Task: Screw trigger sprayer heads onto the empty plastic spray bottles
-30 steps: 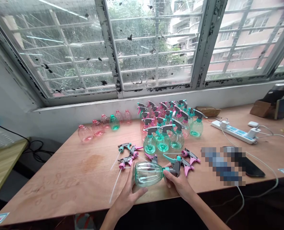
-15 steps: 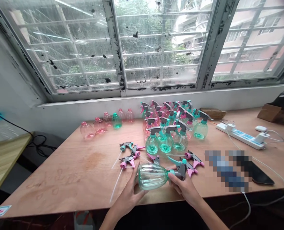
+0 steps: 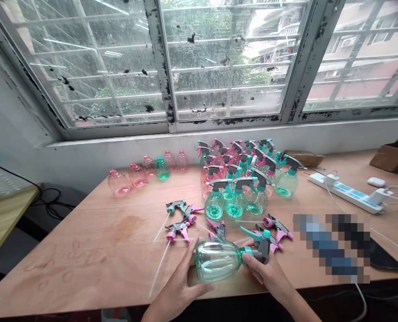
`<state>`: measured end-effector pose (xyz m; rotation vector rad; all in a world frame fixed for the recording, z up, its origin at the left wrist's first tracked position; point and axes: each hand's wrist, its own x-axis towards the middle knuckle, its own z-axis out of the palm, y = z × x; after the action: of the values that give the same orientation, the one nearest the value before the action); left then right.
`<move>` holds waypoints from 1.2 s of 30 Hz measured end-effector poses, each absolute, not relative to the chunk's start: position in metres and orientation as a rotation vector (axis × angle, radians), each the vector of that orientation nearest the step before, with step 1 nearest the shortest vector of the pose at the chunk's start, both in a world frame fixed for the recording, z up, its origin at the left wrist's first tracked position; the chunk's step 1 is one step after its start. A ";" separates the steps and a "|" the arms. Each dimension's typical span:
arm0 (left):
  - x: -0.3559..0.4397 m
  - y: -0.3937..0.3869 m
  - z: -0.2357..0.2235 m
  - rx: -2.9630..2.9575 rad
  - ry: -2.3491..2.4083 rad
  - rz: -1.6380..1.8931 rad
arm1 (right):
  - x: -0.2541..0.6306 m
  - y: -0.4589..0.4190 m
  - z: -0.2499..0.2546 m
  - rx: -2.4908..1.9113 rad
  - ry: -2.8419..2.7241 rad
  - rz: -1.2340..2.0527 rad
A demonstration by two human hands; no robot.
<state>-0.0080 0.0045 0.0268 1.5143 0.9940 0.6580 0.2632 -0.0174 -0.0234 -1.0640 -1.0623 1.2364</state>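
Note:
A clear green spray bottle (image 3: 217, 259) lies sideways between my hands above the table's front edge, its base to the left. My left hand (image 3: 182, 279) cups the base end, fingers behind it and thumb below. My right hand (image 3: 264, 268) grips the collar at the neck, below a grey and teal trigger head (image 3: 262, 246). Just beyond lie loose trigger heads with thin tubes: a teal one (image 3: 175, 206), a pink one (image 3: 177, 231), another pink one (image 3: 219, 229) partly behind the bottle, and more pink ones (image 3: 277, 227) to the right.
Capped spray bottles (image 3: 235, 203) stand in a tight group at the back middle. Several open pink bottles (image 3: 119, 183) and a green one (image 3: 163, 169) stand back left. On the right are a power strip (image 3: 346, 192), a black phone (image 3: 385, 255), cables and a cardboard box (image 3: 390, 157).
The view has shifted slightly. The held bottle sits a little lower and further right in the picture, with both hands still at it. My left thumb stands slightly further from the bottle.

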 end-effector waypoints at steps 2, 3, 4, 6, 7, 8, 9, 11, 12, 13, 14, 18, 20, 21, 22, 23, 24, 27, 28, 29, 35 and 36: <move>-0.007 0.004 0.029 1.528 1.015 0.657 | 0.263 -0.018 -0.022 -1.055 -1.058 1.234; -0.007 0.004 0.029 1.537 1.024 0.657 | 0.263 -0.018 -0.021 -1.052 -1.054 1.230; -0.007 0.004 0.029 1.548 1.027 0.654 | 0.262 -0.018 -0.021 -1.046 -1.053 1.231; -0.007 0.004 0.028 1.566 1.023 0.652 | 0.261 -0.019 -0.020 -1.028 -1.062 1.241; -0.007 0.004 0.027 1.575 1.015 0.653 | 0.261 -0.018 -0.019 -1.018 -1.069 1.248; -0.007 0.004 0.026 1.584 1.005 0.656 | 0.261 -0.018 -0.019 -1.009 -1.076 1.252; -0.007 0.004 0.025 1.591 0.997 0.664 | 0.261 -0.018 -0.020 -1.004 -1.081 1.253; -0.006 0.005 0.024 1.593 0.978 0.689 | 0.261 -0.017 -0.020 -1.008 -1.086 1.241; -0.005 0.005 0.024 1.589 0.967 0.699 | 0.261 -0.017 -0.020 -1.012 -1.092 1.238; -0.005 0.005 0.024 1.583 0.956 0.706 | 0.262 -0.017 -0.021 -1.015 -1.097 1.237; -0.005 0.004 0.025 1.578 0.948 0.709 | 0.262 -0.017 -0.021 -1.015 -1.101 1.240; -0.007 0.003 0.029 1.566 0.976 0.669 | 0.261 -0.017 -0.020 -0.993 -1.077 1.254; -0.009 0.002 0.028 1.551 0.993 0.660 | 0.260 -0.018 -0.019 -0.982 -1.069 1.257; -0.010 0.002 0.027 1.547 0.997 0.661 | 0.260 -0.018 -0.018 -0.978 -1.068 1.257; -0.011 0.002 0.026 1.552 1.002 0.659 | 0.260 -0.017 -0.018 -0.973 -1.069 1.259; -0.011 0.002 0.025 1.563 1.009 0.654 | 0.260 -0.017 -0.018 -0.970 -1.071 1.261; -0.012 0.003 0.024 1.578 1.016 0.648 | 0.260 -0.017 -0.017 -0.968 -1.072 1.263; -0.011 0.003 0.024 1.618 1.031 0.645 | 0.260 -0.016 -0.018 -0.974 -1.066 1.261; -0.011 0.003 0.024 1.626 1.031 0.652 | 0.260 -0.016 -0.018 -0.977 -1.063 1.259; -0.010 0.002 0.025 1.632 1.028 0.658 | 0.260 -0.015 -0.019 -0.979 -1.060 1.257; -0.007 0.001 0.031 1.643 1.029 0.653 | 0.260 -0.016 -0.018 -0.993 -1.066 1.246; -0.007 0.000 0.032 1.642 1.026 0.654 | 0.260 -0.016 -0.017 -0.991 -1.066 1.243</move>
<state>-0.0069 0.0004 0.0317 1.6420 1.0256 0.6543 0.2600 -0.0165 -0.0174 -0.9909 -1.0658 1.2433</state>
